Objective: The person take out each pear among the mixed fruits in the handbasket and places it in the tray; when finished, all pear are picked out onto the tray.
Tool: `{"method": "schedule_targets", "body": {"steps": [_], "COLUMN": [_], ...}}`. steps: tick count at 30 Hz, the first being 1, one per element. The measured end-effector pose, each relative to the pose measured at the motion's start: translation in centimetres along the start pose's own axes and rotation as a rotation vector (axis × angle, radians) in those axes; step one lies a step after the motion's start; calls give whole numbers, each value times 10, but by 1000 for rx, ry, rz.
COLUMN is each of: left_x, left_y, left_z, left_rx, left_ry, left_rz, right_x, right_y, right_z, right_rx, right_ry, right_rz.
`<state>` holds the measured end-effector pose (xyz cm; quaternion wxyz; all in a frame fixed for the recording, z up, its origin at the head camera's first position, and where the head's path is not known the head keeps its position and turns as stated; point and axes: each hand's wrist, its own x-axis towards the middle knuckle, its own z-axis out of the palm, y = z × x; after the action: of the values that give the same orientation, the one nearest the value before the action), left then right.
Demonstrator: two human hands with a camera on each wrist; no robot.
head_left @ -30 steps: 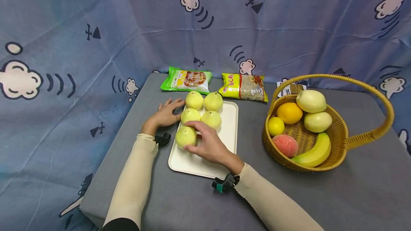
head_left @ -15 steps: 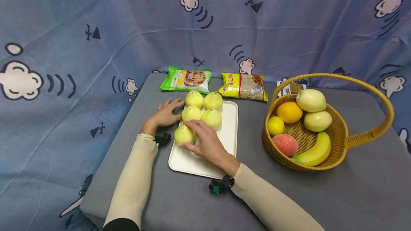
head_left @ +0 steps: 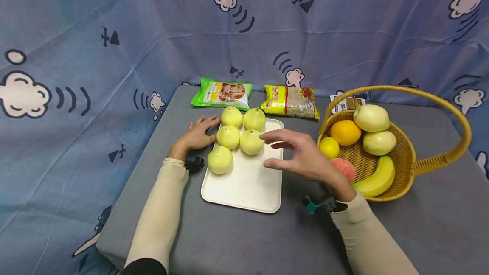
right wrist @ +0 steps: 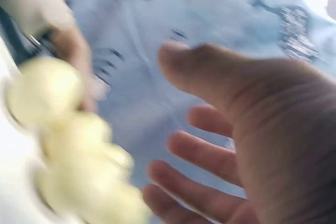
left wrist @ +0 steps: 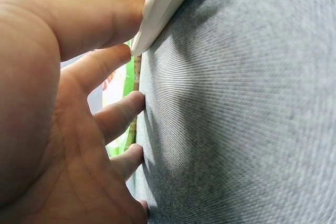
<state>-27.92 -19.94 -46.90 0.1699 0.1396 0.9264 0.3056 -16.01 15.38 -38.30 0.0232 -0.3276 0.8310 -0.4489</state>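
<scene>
Several round yellow-green fruits (head_left: 220,160), each with a small nub on top, sit on the left side of a white rectangular tray (head_left: 248,190). My left hand (head_left: 198,134) rests at the tray's left edge. In the left wrist view its thumb touches the tray rim (left wrist: 157,11), and its spread fingers (left wrist: 118,114) reach the grey cloth. My right hand (head_left: 302,154) hovers over the tray's right edge, holding nothing, its thumb and fingers apart. The right wrist view, blurred, shows the fruits (right wrist: 47,93) off to the left of this hand.
A wicker basket (head_left: 408,169) at the right holds an orange (head_left: 345,132), a lemon-yellow fruit (head_left: 329,147), a peach (head_left: 345,168), a banana (head_left: 378,177) and two pale fruits (head_left: 371,118). Its handle arches high. Green (head_left: 223,94) and yellow (head_left: 291,102) food bags lie behind the tray.
My right hand has let go of the nearest yellow-green fruit and moved right, towards the basket. That fruit shifted slightly back before the release. The left hand has stayed put.
</scene>
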Motion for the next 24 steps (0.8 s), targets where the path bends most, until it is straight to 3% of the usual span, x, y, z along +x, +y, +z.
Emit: {"method": "schedule_targets", "body": {"steps": [5, 11, 19, 24], "left_x": [0, 0, 0, -1], "left_y": [0, 0, 0, 3], "left_z": [0, -1, -1, -2], "left_rx": [-7, -19, -13, -1], "left_ry": [-3, -6, -8, -4], "left_rz": [-1, 9, 10, 6], "right_x": [-35, -67, -74, -71], "right_y": [7, 23, 51, 63], "right_z": [-58, -113, -152, -166], "right_rx": [-5, -16, -129, -204], "right_ry": [70, 252, 494, 583], "right_rz": [91, 222, 367, 448]}}
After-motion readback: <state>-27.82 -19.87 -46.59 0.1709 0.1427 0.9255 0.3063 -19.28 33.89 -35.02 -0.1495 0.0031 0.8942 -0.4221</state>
